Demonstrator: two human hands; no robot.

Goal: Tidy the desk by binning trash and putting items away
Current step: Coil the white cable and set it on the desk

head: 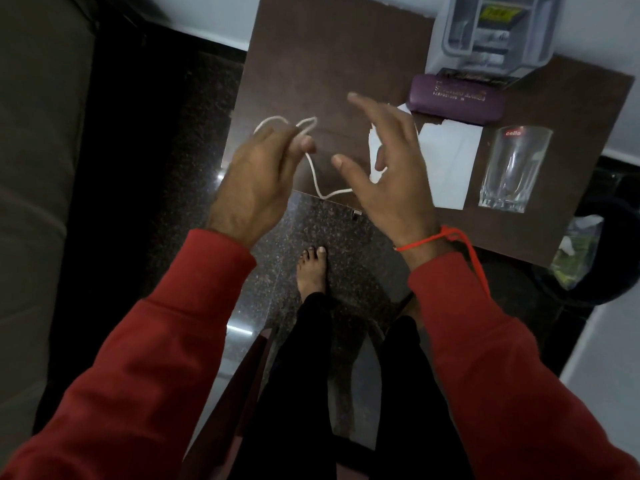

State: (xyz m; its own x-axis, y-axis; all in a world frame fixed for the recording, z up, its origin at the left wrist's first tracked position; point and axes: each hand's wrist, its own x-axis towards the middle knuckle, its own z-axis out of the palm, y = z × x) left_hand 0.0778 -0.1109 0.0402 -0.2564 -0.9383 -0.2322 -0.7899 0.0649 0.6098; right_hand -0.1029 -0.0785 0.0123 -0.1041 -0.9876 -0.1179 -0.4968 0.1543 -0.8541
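Observation:
A thin white cable (313, 168) hangs in loops in front of me over the near left edge of the dark brown desk (332, 64). My left hand (256, 181) pinches a loop of it between thumb and fingers. My right hand (384, 161) is beside it with fingers spread; the cable runs behind its palm, and whether it grips it is hidden. White paper (446, 161) lies flat on the desk just right of my right hand.
A purple spectacle case (457, 98) lies behind the paper, and a clear glass tumbler (512, 168) stands at the right. A grey desk organiser (495, 32) sits at the back right. A black bin (588, 258) with trash stands on the floor to the right. My bare foot (311, 268) is below.

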